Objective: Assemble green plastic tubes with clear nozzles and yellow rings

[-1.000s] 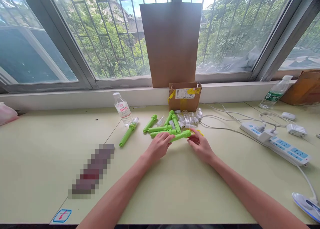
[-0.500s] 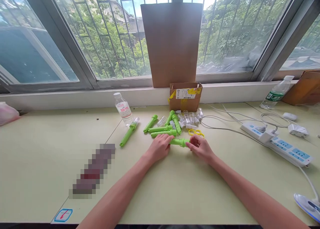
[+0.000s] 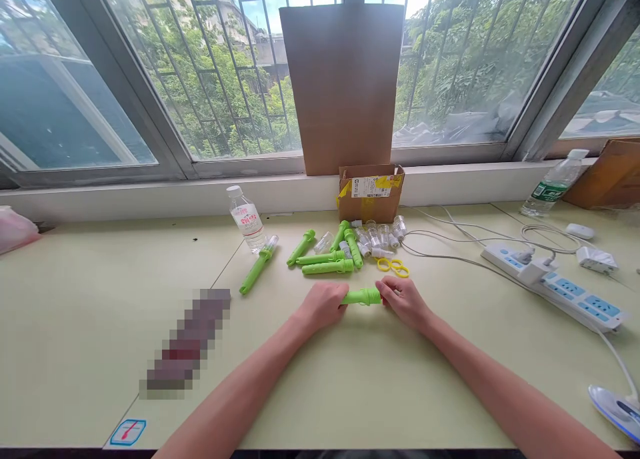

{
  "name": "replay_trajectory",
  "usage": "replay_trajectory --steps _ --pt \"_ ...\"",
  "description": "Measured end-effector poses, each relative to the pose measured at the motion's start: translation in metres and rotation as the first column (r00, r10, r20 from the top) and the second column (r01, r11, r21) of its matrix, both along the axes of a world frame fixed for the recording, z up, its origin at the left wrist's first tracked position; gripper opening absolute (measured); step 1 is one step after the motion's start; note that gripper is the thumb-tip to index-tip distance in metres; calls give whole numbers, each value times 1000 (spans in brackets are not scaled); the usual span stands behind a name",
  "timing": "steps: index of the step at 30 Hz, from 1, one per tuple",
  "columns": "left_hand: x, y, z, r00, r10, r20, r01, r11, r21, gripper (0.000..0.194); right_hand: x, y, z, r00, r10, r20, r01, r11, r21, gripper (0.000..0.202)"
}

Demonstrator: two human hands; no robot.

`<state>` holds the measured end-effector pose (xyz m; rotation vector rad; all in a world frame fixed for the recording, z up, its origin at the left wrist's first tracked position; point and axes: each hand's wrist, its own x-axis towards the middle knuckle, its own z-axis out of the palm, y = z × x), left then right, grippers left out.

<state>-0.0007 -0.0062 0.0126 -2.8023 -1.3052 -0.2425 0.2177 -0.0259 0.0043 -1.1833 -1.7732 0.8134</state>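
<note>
My left hand point(image 3: 325, 304) is wrapped round the plain end of a green plastic tube point(image 3: 363, 297), which lies level just above the table. The tube's ribbed, threaded end points right, where the bent fingers of my right hand point(image 3: 403, 300) close against its tip. Whether those fingers also hold a small part is hidden. Behind my hands lie several more green tubes point(image 3: 327, 267) and a heap of clear plastic caps with white pieces point(image 3: 377, 235). Yellow-handled scissors point(image 3: 393, 266) rest just beyond my right hand.
Left of the pile, a green tube with a clear cap point(image 3: 257, 269) leans by a water bottle point(image 3: 247, 220). At the back stands a cardboard box point(image 3: 373, 209). Cables and a white power strip point(image 3: 550, 285) occupy the right. A blurred dark object point(image 3: 187, 345) lies left.
Both hands have drawn the green tube slightly toward me. More of its threaded end shows now, and the scissors' handles are more uncovered.
</note>
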Motion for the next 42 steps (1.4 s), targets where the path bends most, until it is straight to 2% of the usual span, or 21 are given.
replay_trajectory --steps 3,6,10,12,14,16,21,25,28,31,34,37,42 --pt "1 1 -1 998 53 14 -53 999 -12 12 1 4 -2 994 -102 -40 105 992 70 42" --pt "1 2 0 995 89 38 -89 996 -20 14 3 8 -5 969 -245 -28 246 958 150 37" --pt "1 3 1 994 99 43 -98 995 -27 12 7 14 -9 899 -422 120 376 882 285 26" --pt "1 3 2 994 99 36 -98 995 -31 10 9 16 -13 851 -474 226 403 866 297 21" --pt "2 2 3 995 98 27 -97 995 -33 9 11 18 -17 823 -480 305 406 871 276 19" --pt "3 0 4 995 92 26 -92 995 -33 8 12 19 -19 826 -456 330 386 886 258 18" --pt "6 -4 6 993 102 57 -101 995 -12 19 9 17 -17 903 -367 224 312 917 247 17" --pt "7 -4 5 991 122 49 -122 993 -9 16 3 11 -12 934 -306 183 254 931 262 17" --pt "7 -4 4 992 120 44 -120 993 -7 17 2 10 -12 883 -408 233 317 883 347 16" --pt "7 -4 4 992 123 40 -122 992 -15 17 6 12 -15 781 -527 335 394 832 390 17" --pt "7 -4 5 991 127 35 -126 992 -24 18 9 14 -20 705 -555 441 424 829 365 22" --pt "7 -4 6 991 126 33 -125 992 -29 19 10 15 -21 695 -535 481 412 844 344 25" --pt "7 -4 6 992 125 32 -124 992 -29 19 9 15 -18 730 -466 500 393 885 252 31"
